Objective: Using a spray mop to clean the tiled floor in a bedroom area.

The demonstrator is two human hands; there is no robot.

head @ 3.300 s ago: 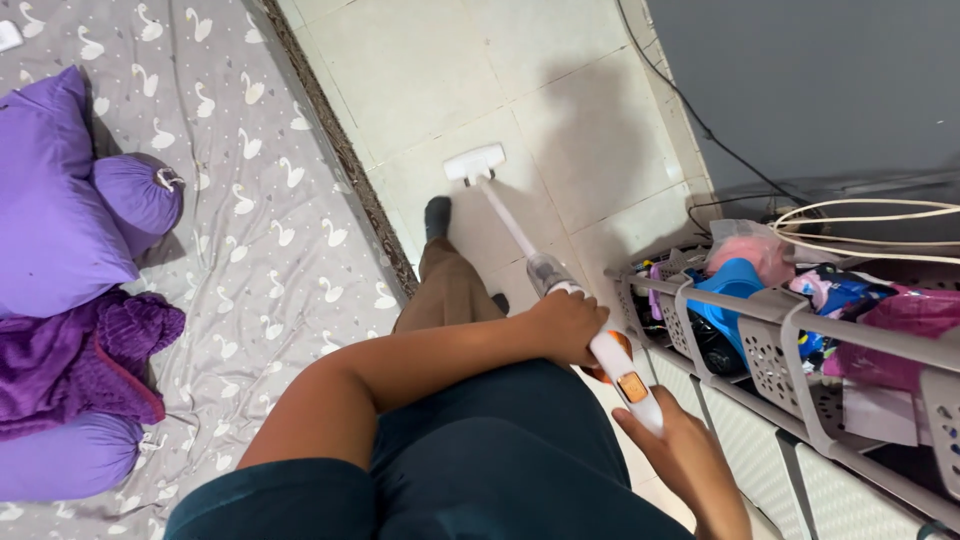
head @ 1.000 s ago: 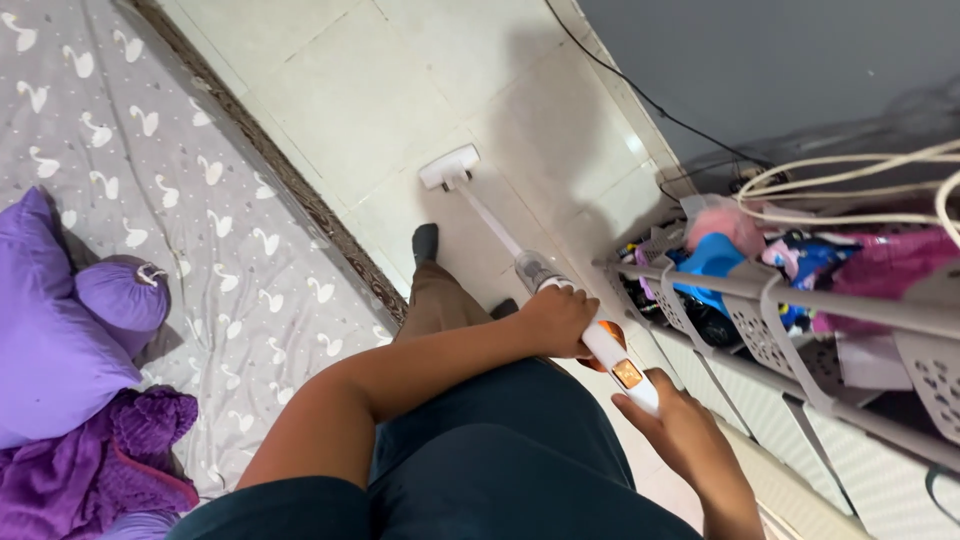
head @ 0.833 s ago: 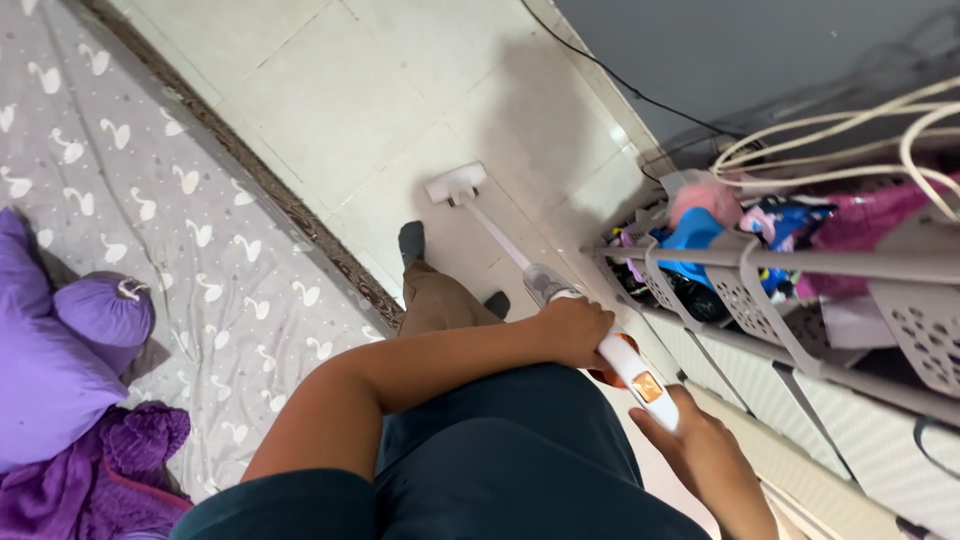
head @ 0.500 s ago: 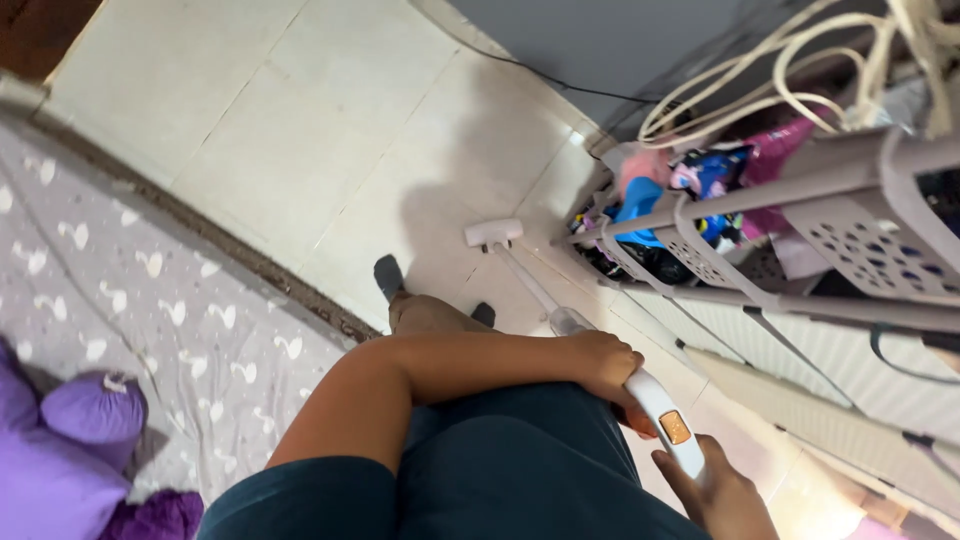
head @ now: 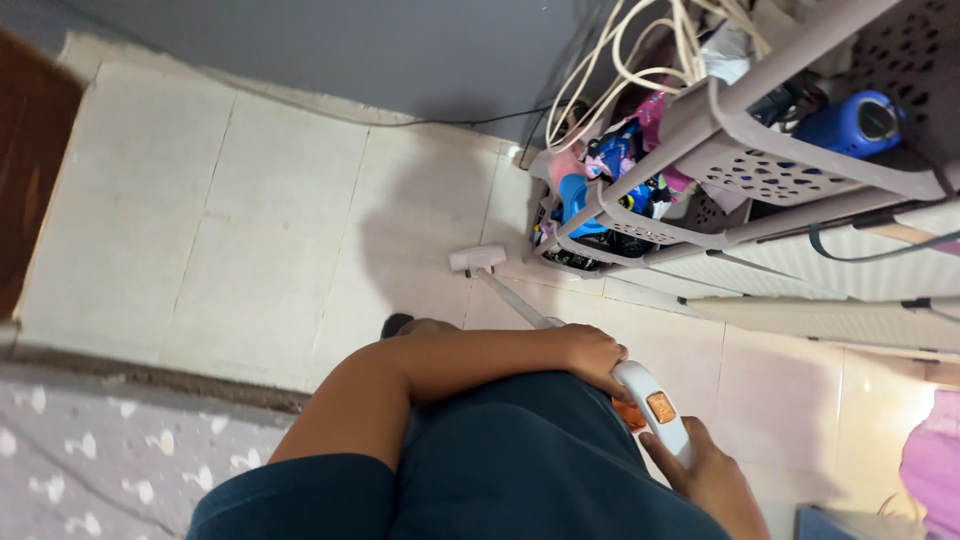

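partly hidden behind the dark blue shirt (head: 530,460), with grey shelf rack (head: 790,130) of cluttered baskets just beyond, left hand (head: 592,357) and right hand (head: 705,478) both wrapped tight around white stick vacuum (head: 655,410), its head (head: 477,259) on tiled floor (head: 250,230) ahead.

Vacuum head (head: 477,259) nearer the rack (head: 760,150)

Dark teal short-sleeved shirt, bare forearms, brown trousers, dark sock
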